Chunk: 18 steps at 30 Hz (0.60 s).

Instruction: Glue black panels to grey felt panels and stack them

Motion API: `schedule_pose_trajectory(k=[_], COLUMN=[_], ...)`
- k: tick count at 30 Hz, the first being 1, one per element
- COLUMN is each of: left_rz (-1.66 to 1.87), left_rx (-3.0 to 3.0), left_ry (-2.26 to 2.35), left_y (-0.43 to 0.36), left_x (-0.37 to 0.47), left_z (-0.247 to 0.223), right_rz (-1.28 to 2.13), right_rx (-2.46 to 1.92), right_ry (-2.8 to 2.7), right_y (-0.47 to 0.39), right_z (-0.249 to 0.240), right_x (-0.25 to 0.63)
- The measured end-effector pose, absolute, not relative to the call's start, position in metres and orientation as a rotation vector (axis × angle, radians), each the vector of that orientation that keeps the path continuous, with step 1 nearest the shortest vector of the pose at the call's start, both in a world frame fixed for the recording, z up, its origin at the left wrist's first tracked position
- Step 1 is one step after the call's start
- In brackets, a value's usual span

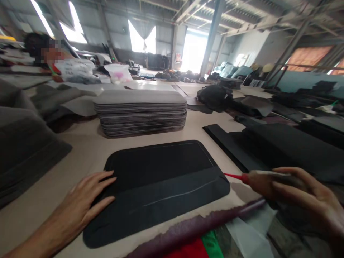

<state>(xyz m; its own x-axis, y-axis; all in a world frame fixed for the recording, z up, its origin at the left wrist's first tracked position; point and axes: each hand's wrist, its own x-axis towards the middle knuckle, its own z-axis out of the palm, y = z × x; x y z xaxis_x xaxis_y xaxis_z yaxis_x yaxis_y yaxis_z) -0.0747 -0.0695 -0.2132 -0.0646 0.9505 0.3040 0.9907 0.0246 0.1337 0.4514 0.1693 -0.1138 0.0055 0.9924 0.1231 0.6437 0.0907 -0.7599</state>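
A black panel with rounded corners lies flat on the pale table, with thin light lines along its top and right edges and a wavy one across its lower part. On its left edge rests my left hand, fingers spread and holding nothing. My right hand is wrapped round a bottle with a red nozzle. The nozzle's thin tip points left, close to the panel's right edge; whether it touches cannot be made out.
Behind the panel stands a tall stack of grey rounded sheets. Dark sheets lie at the right, grey ones at the left. Purple material lies along the front edge. A person is at the back left.
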Motion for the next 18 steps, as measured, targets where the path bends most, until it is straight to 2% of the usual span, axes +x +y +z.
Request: schedule_pose_trajectory(k=[2, 4, 10, 15, 18], left_rz=[-0.460, -0.466, -0.393, -0.375, -0.389], left_rx=[-2.058, -2.061, -2.098, -2.112, -2.106], left_ry=[-2.206, -2.214, -2.204, -2.182, -2.192], left_y=[-0.069, -0.068, -0.070, -0.072, -0.070], left_x=[-0.075, -0.076, -0.083, -0.087, -0.084], left_z=[-0.213, -0.213, -0.218, -0.218, -0.216], right_rz=[0.837, 0.855, 0.764, 0.631, 0.679], right_rx=[-1.639, -1.626, -1.559, -1.570, -1.511], right_ry=[-1.691, -1.744, -1.901, -1.778, -1.825], right_y=[0.167, 0.166, 0.165, 0.162, 0.156], right_z=[-0.117, -0.121, -0.123, -0.121, -0.119], right_x=[0.451, 0.451, 0.453, 0.455, 0.453])
